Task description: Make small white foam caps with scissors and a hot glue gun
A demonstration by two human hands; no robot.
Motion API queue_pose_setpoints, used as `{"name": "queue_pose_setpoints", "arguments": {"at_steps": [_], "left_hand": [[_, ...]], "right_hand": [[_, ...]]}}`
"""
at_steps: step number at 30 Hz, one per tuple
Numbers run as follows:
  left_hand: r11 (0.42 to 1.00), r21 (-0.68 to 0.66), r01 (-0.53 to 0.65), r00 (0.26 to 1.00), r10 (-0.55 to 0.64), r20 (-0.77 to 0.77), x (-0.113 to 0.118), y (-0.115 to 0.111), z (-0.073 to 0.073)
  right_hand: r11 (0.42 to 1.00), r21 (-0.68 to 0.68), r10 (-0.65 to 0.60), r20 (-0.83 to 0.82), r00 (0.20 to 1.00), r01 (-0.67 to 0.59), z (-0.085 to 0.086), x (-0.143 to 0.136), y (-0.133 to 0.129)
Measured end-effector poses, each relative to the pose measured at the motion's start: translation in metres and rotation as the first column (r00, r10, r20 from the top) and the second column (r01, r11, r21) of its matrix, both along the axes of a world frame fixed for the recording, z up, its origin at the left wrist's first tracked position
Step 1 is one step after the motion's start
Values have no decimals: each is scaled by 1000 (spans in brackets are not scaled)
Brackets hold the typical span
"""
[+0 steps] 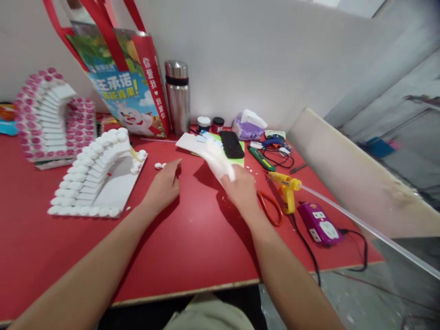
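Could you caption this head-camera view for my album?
Right hand gripping a blurred white piece over a red table, white staircase model at left.

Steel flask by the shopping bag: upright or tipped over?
Upright: the steel flask stands beside the shopping bag, silver cap at the top.

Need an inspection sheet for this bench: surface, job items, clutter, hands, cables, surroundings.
Surface: red tabletop, some small white scraps on it.
Job items: white stepped model edged with round pieces; loose white pieces to its right.
Clutter: shopping bag, steel flask, tissue pack along the back.
Hands: left hand beside the loose pieces, contact unclear; right hand gripping a white item, blurred.
Cables: black cord from yellow glue gun passes the front edge; another from purple socket block.
Surroundings: pale wall behind; other people: nothing seen.
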State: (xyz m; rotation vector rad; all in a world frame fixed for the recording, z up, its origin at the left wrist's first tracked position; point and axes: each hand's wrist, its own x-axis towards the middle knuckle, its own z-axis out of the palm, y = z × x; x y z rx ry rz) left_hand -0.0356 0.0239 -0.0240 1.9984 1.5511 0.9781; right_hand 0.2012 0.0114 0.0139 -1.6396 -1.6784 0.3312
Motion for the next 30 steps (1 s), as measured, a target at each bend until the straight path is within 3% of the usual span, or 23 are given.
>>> {"name": "queue_pose_setpoints", "arguments": {"at_steps": [1,3,5,6,7,9,11,13,16,17,19,21,22,23,24,26,30], "left_hand": [[997,-54,45,993,-39,113,5,-2,-1],[961,-164,223,918,-150,366,18,-10,1],[871,-243,427,780,-219,586,32,-20,8],[822,-246,514,706,-242,666,38,-25,14],[809,-224,544,659,-246,711,41,-29,19],[896,-156,416,645,-170,745,42,-32,27],[988,-93,126,681,-18,732,34,-28,31],[998,-30,-57,688,61,723,23,-22,30],[979,55,-198,727,109,678,12,-13,25],[966,99,-237,749,118,652,11,-11,23],[942,178,-286,788,125,603,10,-9,21],[933,220,-286,811,114,574,11,-8,21],[932,230,-279,818,105,566,12,-9,22],[932,237,-273,823,98,560,12,-9,23],[932,242,-269,827,95,554,12,-10,24],[932,244,-268,833,97,545,11,-11,26],[931,249,-266,841,98,532,10,-11,28]], "right_hand": [[997,30,-68,-231,970,77,2,5,2],[983,45,-105,-661,743,179,7,11,6],[977,39,-71,-865,498,208,12,13,8],[977,41,-55,-898,436,208,14,13,9],[977,52,-40,-908,418,207,15,12,9],[974,101,0,-894,448,203,17,11,7],[973,154,54,-874,482,171,17,9,3],[988,122,65,-888,455,96,16,5,-3],[979,-112,-31,-908,418,-172,10,-11,-18],[943,-193,-48,-886,461,-272,7,-18,-23],[873,-314,2,-763,646,-373,1,-29,-31],[868,-389,112,-453,885,-309,-1,-31,-32],[893,-390,138,-240,961,-226,0,-28,-31],[922,-365,132,-6,991,-125,3,-22,-28],[942,-334,92,125,988,-45,7,-13,-26],[960,-256,-10,372,928,112,19,7,-21],[963,-115,-162,484,860,245,48,37,-23]]}}
